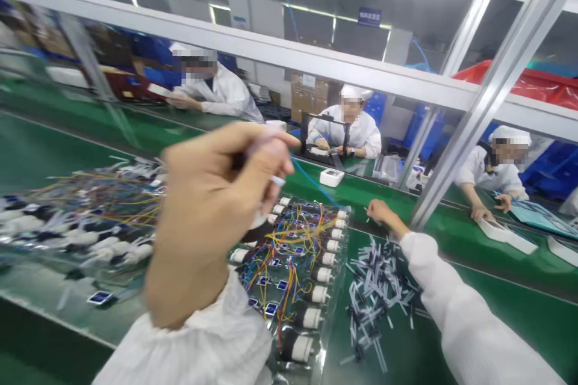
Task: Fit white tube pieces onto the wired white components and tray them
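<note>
My left hand (203, 210) is raised close to the camera, its thumb and fingers pinched together. A small whitish bit shows below the fingertips, but blur and the fingers hide what it is. Farther off, my right hand (382, 214) is closed at the far end of a pile of clear strips with black parts (374, 295). A thin pale strip (367, 214) sticks out at its fingertips. Between my arms lies a tray of white-and-black cylindrical parts (300, 348) with yellow, red and blue wires (289, 240) and small blue-screened boards.
More wired parts (90, 228) spread over the left of the bench. A green conveyor belt (352, 192) runs behind, carrying a white device housing (332, 177). Metal frame bars (469, 102) cross the view. Several co-workers in white sit beyond the belt.
</note>
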The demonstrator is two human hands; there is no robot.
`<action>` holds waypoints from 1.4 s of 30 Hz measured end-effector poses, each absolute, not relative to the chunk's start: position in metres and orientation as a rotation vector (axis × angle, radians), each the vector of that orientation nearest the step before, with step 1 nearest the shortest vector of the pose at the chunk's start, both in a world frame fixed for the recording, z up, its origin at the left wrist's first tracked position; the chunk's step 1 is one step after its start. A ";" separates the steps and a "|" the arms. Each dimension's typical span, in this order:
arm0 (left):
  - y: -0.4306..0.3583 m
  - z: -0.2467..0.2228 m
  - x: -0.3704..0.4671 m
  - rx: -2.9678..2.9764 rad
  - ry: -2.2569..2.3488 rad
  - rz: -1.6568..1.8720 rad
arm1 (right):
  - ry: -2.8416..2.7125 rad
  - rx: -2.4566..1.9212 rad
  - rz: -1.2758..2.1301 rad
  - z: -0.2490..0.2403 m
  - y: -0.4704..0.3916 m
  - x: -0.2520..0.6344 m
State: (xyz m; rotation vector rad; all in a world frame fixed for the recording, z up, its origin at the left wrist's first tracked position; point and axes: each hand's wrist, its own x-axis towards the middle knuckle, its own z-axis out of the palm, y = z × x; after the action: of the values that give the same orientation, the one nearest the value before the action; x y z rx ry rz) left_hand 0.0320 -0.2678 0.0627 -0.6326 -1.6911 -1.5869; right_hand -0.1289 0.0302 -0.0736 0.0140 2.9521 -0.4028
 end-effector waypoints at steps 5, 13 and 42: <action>-0.269 0.062 0.005 -0.925 -2.144 -1.711 | 2.963 -0.183 -0.551 -0.045 0.063 -0.093; -0.241 0.053 -0.015 -1.359 -2.482 -1.509 | 2.415 -0.858 -1.622 -0.011 0.032 -0.011; -0.225 -0.047 0.070 -0.879 -2.462 -2.086 | 1.869 -0.904 -2.227 -0.003 -0.033 0.036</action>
State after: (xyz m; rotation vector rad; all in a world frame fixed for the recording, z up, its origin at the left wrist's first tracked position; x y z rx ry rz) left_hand 0.0702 -0.2251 -0.0469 -0.8788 -2.4616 -2.0855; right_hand 0.0363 -0.0334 -0.0026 -0.9043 1.8688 -2.2272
